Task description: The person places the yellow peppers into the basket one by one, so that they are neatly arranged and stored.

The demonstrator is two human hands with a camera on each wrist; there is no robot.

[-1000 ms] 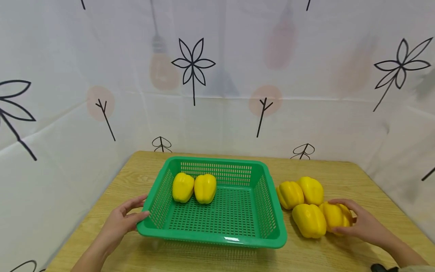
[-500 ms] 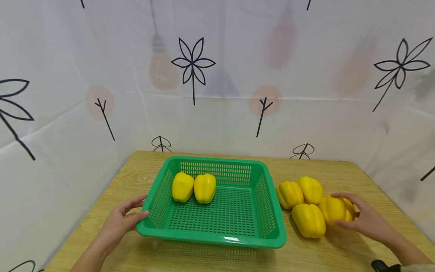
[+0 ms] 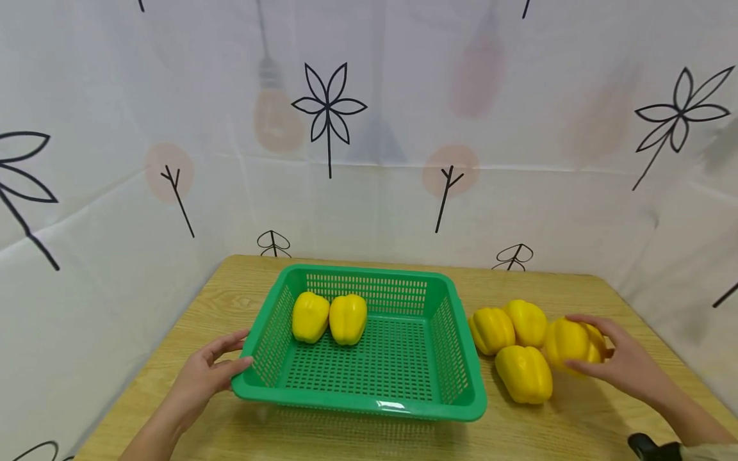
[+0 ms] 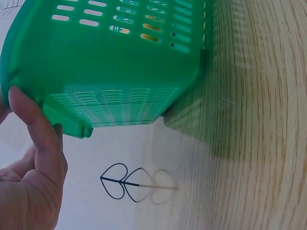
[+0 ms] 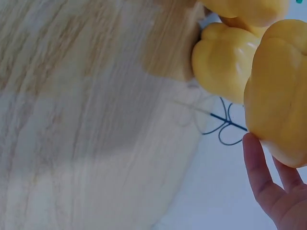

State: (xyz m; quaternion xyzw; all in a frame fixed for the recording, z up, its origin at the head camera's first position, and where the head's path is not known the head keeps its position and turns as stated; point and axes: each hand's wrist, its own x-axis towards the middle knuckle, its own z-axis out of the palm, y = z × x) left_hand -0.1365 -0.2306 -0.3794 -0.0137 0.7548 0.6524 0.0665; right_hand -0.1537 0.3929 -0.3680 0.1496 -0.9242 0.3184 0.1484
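My right hand (image 3: 625,365) grips a yellow bell pepper (image 3: 567,342) between thumb and fingers. In the right wrist view, that pepper (image 5: 278,91) looms large at the right, above the table, with fingertips (image 5: 252,143) against its lower side. My left hand (image 3: 202,374) holds the left rim of a green plastic basket (image 3: 360,400). The left wrist view has a bent finger (image 4: 31,112) right at the basket's rim. Inside the basket, two yellow bell peppers, one (image 3: 310,318) left of the other (image 3: 348,319), lie side by side near the back left.
Three more bell peppers cluster right of the basket: one by its wall (image 3: 492,331), one behind (image 3: 526,323), one in front (image 3: 524,374). All rest on a wooden table (image 3: 473,442). A patterned white curtain (image 3: 375,211) hangs along the back and sides.
My right hand has lifted its bell pepper from the table, up and slightly away from the front bell pepper. The left hand and basket have stayed in place.
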